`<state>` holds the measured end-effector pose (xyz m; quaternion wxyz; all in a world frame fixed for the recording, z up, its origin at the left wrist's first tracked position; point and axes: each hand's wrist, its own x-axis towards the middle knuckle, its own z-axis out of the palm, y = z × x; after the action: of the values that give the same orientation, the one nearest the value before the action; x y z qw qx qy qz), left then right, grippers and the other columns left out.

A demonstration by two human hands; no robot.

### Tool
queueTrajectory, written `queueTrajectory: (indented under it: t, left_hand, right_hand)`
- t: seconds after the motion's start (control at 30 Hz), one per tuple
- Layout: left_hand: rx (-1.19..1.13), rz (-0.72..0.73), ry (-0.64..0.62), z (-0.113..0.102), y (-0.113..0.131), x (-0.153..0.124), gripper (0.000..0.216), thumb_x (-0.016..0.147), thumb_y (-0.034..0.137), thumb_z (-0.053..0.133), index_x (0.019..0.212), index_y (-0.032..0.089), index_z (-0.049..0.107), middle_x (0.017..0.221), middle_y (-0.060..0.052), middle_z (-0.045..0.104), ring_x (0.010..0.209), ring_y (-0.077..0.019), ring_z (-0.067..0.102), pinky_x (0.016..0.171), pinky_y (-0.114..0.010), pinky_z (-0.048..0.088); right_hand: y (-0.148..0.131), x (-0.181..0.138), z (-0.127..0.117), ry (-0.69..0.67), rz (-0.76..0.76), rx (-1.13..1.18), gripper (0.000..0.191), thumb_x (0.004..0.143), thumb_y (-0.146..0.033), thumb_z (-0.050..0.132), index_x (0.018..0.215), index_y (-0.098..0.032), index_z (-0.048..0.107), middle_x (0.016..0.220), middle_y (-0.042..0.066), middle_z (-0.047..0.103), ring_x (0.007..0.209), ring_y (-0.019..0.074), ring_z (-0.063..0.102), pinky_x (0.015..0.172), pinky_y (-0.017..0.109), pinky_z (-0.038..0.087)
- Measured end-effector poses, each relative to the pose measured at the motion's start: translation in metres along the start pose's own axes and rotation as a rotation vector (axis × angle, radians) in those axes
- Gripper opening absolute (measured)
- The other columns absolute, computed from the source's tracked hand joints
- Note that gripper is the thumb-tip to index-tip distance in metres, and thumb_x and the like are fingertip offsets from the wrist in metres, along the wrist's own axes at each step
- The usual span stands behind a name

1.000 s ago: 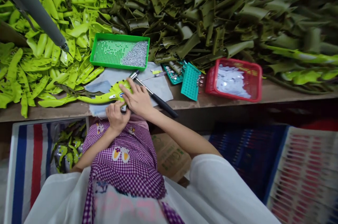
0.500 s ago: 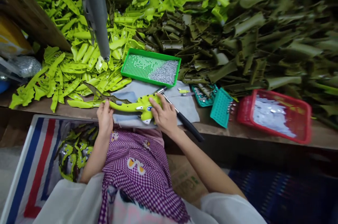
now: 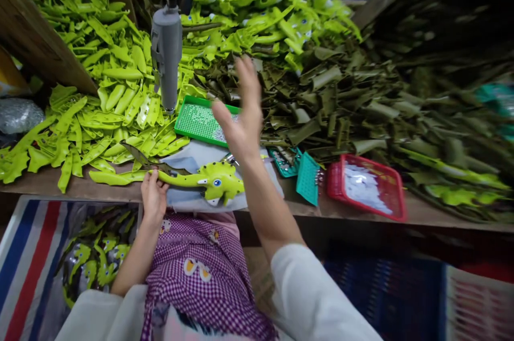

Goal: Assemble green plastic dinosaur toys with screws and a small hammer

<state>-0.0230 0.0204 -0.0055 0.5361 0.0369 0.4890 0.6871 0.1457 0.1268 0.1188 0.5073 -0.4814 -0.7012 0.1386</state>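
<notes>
A lime-green plastic toy dinosaur, with a long body, a blue eye and dark spots, lies across a grey-blue cloth at the bench edge. My left hand grips its long middle part, fingers wrapped over it. Raised above the bench, my right hand holds nothing, its fingers and thumb apart and blurred. It partly hides a green perforated tray with small metal screws. A grey electric screwdriver hangs upright left of that hand.
Lime-green plastic parts are heaped left and behind, dark olive parts to the right. Teal baskets and a red basket with white pieces stand along the front edge. Below left, a striped bag holds finished-looking dinosaur pieces.
My right hand has let go of the dinosaur's head and risen forward over the tray. My left hand still holds the long part. The view has shifted.
</notes>
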Motion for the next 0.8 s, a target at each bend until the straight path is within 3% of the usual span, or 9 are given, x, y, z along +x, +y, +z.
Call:
queueTrajectory:
  t: [0.1, 0.17, 0.3, 0.4, 0.5, 0.8]
  left_hand:
    - [-0.01, -0.013, 0.004, 0.002, -0.002, -0.002, 0.032, 0.066, 0.032, 0.077, 0.081, 0.02, 0.052, 0.085, 0.003, 0.063, 0.074, -0.0095, 0.062, 0.08, -0.03, 0.05]
    - [-0.003, 0.005, -0.012, 0.003, -0.003, -0.002, 0.029, 0.068, 0.032, 0.075, 0.082, 0.02, 0.052, 0.086, 0.004, 0.062, 0.077, -0.0092, 0.061, 0.082, -0.03, 0.05]
    - [0.036, 0.026, -0.106, 0.002, -0.003, -0.001, 0.029, 0.066, 0.024, 0.077, 0.086, 0.02, 0.056, 0.087, 0.003, 0.061, 0.083, -0.0098, 0.06, 0.087, -0.031, 0.049]
    - [0.067, 0.004, -0.125, 0.0, -0.004, 0.0, 0.03, 0.066, 0.023, 0.076, 0.09, 0.02, 0.058, 0.094, 0.001, 0.063, 0.087, -0.011, 0.061, 0.089, -0.033, 0.049]
    - [0.086, -0.021, -0.125, 0.0, -0.005, 0.001, 0.033, 0.069, 0.026, 0.075, 0.096, 0.022, 0.057, 0.097, -0.001, 0.065, 0.089, -0.0135, 0.064, 0.089, -0.036, 0.05]
    - [0.155, -0.082, -0.122, 0.001, -0.002, 0.003, 0.041, 0.071, 0.032, 0.074, 0.104, 0.025, 0.051, 0.101, -0.002, 0.065, 0.086, -0.017, 0.068, 0.086, -0.041, 0.052]
  right_hand:
    - [-0.004, 0.072, 0.056, -0.274, 0.006, 0.419, 0.064, 0.079, -0.074, 0.043, 0.121, -0.026, 0.053, 0.121, 0.002, 0.061, 0.12, 0.0167, 0.051, 0.097, 0.033, 0.047]
    - [0.002, 0.093, 0.082, -0.356, 0.004, 0.572, 0.062, 0.073, -0.076, 0.049, 0.102, -0.023, 0.06, 0.095, -0.001, 0.066, 0.098, 0.0151, 0.06, 0.085, 0.032, 0.052]
    - [0.03, 0.087, 0.099, -0.2, 0.106, 0.624, 0.055, 0.067, -0.071, 0.061, 0.087, -0.02, 0.06, 0.07, -0.004, 0.06, 0.074, 0.0137, 0.062, 0.069, 0.031, 0.053]
    - [0.058, 0.08, 0.102, -0.056, 0.289, 0.628, 0.054, 0.073, -0.072, 0.053, 0.085, -0.019, 0.059, 0.059, -0.003, 0.055, 0.064, 0.0144, 0.063, 0.059, 0.029, 0.052]
    - [0.081, 0.079, 0.11, 0.06, 0.372, 0.626, 0.057, 0.076, -0.074, 0.046, 0.083, -0.019, 0.059, 0.054, -0.004, 0.051, 0.059, 0.0146, 0.064, 0.053, 0.028, 0.05]
    - [0.107, 0.068, 0.121, 0.074, 0.366, 0.629, 0.06, 0.076, -0.076, 0.043, 0.089, -0.02, 0.061, 0.058, -0.002, 0.054, 0.059, 0.0146, 0.063, 0.049, 0.028, 0.048]
